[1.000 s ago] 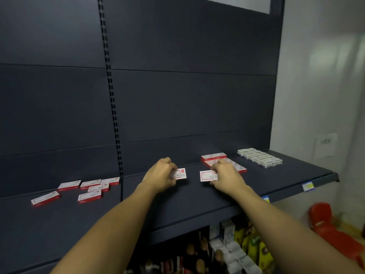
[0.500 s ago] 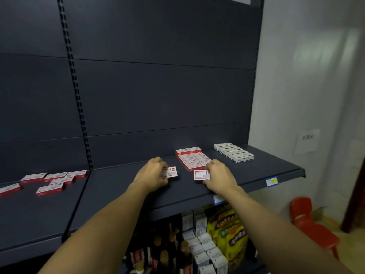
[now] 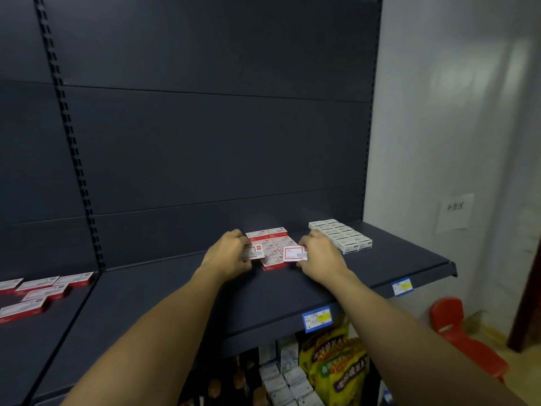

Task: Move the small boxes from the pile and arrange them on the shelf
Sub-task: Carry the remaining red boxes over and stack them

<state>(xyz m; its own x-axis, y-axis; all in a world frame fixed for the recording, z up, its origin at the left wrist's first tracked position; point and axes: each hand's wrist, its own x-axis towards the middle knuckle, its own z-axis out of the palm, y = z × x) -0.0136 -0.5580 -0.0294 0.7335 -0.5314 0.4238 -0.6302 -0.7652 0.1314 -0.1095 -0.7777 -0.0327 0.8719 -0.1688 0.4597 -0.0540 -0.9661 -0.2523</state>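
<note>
Left hand: the left hand point(image 3: 227, 253) was over the back middle of the dark grey metal shelf point(image 3: 181, 294). Its fingers were curled around a small flat white box with a red mark point(image 3: 254, 252), holding it by the left end.

Right hand: the right hand point(image 3: 320, 257) was just to the right of the left hand. Its fingers pinched a small flat white box with a red border point(image 3: 293, 254) by the right end.

Held boxes: both boxes were tipped up a little and sat right over the front part of the pile. Whether they touched the pile was hard to tell.

Pile: the pile of small red and white boxes point(image 3: 270, 240) lay flat between the two hands, near the back wall of the shelf.

White boxes: a neat block of small white boxes with dark print point(image 3: 341, 235) lay to the right of the pile, by the back right corner of the shelf, just behind the right hand.

Left boxes: a few flat red and white boxes point(image 3: 44, 291) lay spread out on the next shelf board, at the far left edge, well apart from the hands.

Below the shelf: yellow and green bags point(image 3: 336, 364) and little white packs point(image 3: 289, 382) stood on the shelf below.

Front edge: blue price tags point(image 3: 317, 317) were stuck on the front edge.

Floor: a red plastic chair point(image 3: 465, 341) stood by the white wall at the right.
</note>
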